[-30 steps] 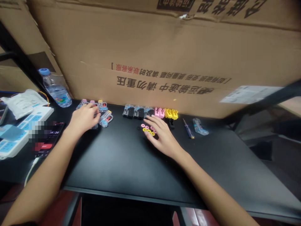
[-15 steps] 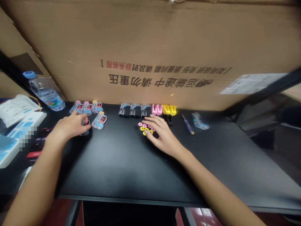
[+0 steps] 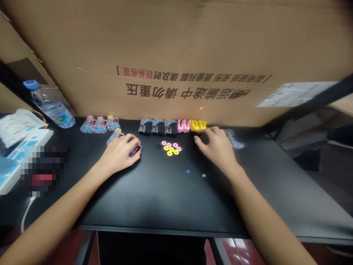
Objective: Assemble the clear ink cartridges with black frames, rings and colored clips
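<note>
My left hand (image 3: 121, 151) is closed around a small clear plastic assembly (image 3: 135, 150) with a red insert, just over the table. Behind it lies a similar clear assembly (image 3: 113, 137) with a yellow top, partly covered by my hand. My right hand (image 3: 217, 145) has thumb and fingers curled around a small black plastic clip (image 3: 194, 133), mostly hidden by them. Right beside it stand yellow plastic clips (image 3: 198, 125) and pink clips (image 3: 183, 126). Between my hands lie several yellow rings (image 3: 171, 149), pink rings (image 3: 175, 145) and one black ring (image 3: 159, 147).
Clear assemblies (image 3: 100, 125) line the back left; clear-and-black ones (image 3: 158, 127) stand mid-row. A blue disc (image 3: 188, 171) and a pale C-shaped piece (image 3: 204, 175) lie forward. A water bottle (image 3: 52, 105) and power strip (image 3: 24, 162) are left; a cardboard box (image 3: 176, 44) walls the back.
My left hand has moved right and toward me with the clear assembly. My right hand went from the rings rightward to the black clip, uncovering the blue disc and C-shaped piece.
</note>
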Tool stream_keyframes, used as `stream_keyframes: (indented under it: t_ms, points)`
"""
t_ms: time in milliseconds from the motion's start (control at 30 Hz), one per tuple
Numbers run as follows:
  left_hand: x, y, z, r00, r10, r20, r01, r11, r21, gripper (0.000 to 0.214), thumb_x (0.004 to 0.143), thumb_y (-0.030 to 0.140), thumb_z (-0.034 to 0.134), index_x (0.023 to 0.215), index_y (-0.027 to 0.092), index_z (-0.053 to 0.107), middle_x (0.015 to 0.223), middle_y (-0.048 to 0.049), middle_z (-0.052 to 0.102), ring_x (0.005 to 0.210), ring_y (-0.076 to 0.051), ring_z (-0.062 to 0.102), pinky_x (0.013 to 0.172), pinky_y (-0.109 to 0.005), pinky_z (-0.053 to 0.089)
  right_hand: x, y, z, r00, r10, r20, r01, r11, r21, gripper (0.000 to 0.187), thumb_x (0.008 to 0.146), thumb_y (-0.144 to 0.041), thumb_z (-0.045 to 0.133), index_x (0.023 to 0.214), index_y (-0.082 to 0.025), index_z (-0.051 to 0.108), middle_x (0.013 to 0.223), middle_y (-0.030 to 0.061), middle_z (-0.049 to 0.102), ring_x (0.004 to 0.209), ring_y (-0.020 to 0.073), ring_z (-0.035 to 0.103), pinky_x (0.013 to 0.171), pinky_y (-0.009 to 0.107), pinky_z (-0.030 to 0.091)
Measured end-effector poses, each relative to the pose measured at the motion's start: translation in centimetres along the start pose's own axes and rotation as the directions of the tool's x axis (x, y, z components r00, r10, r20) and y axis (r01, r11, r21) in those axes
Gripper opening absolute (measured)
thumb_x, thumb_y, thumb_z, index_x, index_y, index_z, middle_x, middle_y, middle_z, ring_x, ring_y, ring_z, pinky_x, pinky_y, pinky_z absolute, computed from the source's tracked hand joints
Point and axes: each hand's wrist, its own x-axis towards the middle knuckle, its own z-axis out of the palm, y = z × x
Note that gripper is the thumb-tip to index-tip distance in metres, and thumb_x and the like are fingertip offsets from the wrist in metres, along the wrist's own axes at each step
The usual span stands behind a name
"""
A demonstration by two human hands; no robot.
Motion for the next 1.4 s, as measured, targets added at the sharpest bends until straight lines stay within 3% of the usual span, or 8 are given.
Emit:
stream_keyframes:
  t_ms: [300,433,633,867,1000,1200,1300,1400]
  points:
    - [0.2,-1.3,-0.7,0.997,-0.045,-0.065,0.05,0.996,0.078,0.042,0.108,0.053,0.051,0.129,0.022,0.07,0.13,-0.0116,0.075,0.125,-0.035,0.062,0.101,-0.05,0.049,0.1,-0.9,-0.2,0.976,0.134,0.169,-0.138,0.99,0.014,0.017,0.09,-0.039,0.068,0.083,-0.023,0.065,0.094,0.0067,0.07,0.078,0.0237,0.063,0.06,0.032,0.039]
    - [0.3,-2.9,-1.1,0.993,-0.117,-0.02,0.119,0.988,0.102,0.041,0.108,0.054,0.05,0.116,0.022,0.074,0.12,-0.0112,0.079,0.12,-0.035,0.065,0.099,-0.049,0.051,0.1,-1.7,-0.8,0.986,0.155,0.052,-0.159,0.985,0.071,0.02,0.086,-0.034,0.069,0.074,-0.023,0.058,0.079,0.0029,0.062,0.068,0.0202,0.057,0.058,0.031,0.035]
    - [0.1,-4.0,-1.5,0.988,-0.153,-0.029,0.156,0.982,0.107,0.039,0.107,0.052,0.052,0.114,0.022,0.074,0.117,-0.0106,0.08,0.11,-0.035,0.069,0.094,-0.049,0.052,-0.2,-4.2,-1.0,0.986,0.094,-0.137,-0.026,0.9,0.434,0.021,0.086,-0.031,0.069,0.072,-0.024,0.055,0.073,0.0009,0.058,0.064,0.0177,0.056,0.062,0.032,0.045]
    - [0.1,-2.4,-1.3,0.993,0.058,-0.105,-0.059,0.998,-0.005,0.036,0.108,0.049,0.055,0.125,0.021,0.071,0.122,-0.0099,0.077,0.114,-0.032,0.065,0.095,-0.047,0.049,-2.2,-8.8,-0.3,0.988,0.056,0.142,-0.143,0.662,0.735,0.023,0.09,-0.041,0.073,0.079,-0.022,0.067,0.075,0.0014,0.064,0.062,0.0156,0.058,0.059,0.03,0.047]
    - [-0.3,-0.4,-1.0,0.963,0.263,-0.06,-0.268,0.956,-0.12,0.03,0.109,0.044,0.056,0.126,0.023,0.069,0.121,-0.0076,0.074,0.106,-0.027,0.067,0.091,-0.042,0.048,-3.5,-11.2,-0.3,0.921,-0.027,0.389,-0.329,0.481,0.813,0.032,0.089,-0.05,0.076,0.08,-0.021,0.069,0.075,0.001,0.064,0.059,0.0147,0.059,0.057,0.03,0.052]
    - [-0.9,2.5,0.5,0.947,0.315,-0.063,-0.32,0.907,-0.273,0.074,0.088,0.06,0.082,0.146,0.023,0.054,0.143,-0.0123,0.066,0.126,-0.033,0.064,0.108,-0.048,0.047,-4.5,-13.1,0.2,0.832,-0.139,0.537,-0.483,0.293,0.825,0.035,0.088,-0.055,0.079,0.086,-0.021,0.071,0.075,0.0008,0.069,0.061,0.0154,0.065,0.064,0.032,0.06]
    - [-0.8,2.6,1.2,0.956,0.288,-0.059,-0.292,0.912,-0.289,0.059,0.09,0.047,0.081,0.138,0.023,0.057,0.138,-0.0111,0.068,0.124,-0.032,0.064,0.107,-0.047,0.048,-4.5,-12.8,0.6,0.866,-0.105,0.489,-0.428,0.349,0.834,0.031,0.094,-0.051,0.074,0.098,-0.021,0.072,0.08,0.0026,0.072,0.064,0.0174,0.068,0.063,0.033,0.06]
    - [-0.6,1.9,1.3,0.961,0.268,-0.065,-0.275,0.92,-0.281,0.06,0.09,0.043,0.082,0.14,0.022,0.056,0.138,-0.0116,0.069,0.125,-0.033,0.063,0.106,-0.047,0.048,-4.4,-11.6,0.9,0.958,-0.095,0.27,-0.156,0.617,0.771,0.022,0.101,-0.04,0.065,0.111,-0.022,0.073,0.097,0.0082,0.078,0.079,0.0228,0.072,0.074,0.04,0.06]
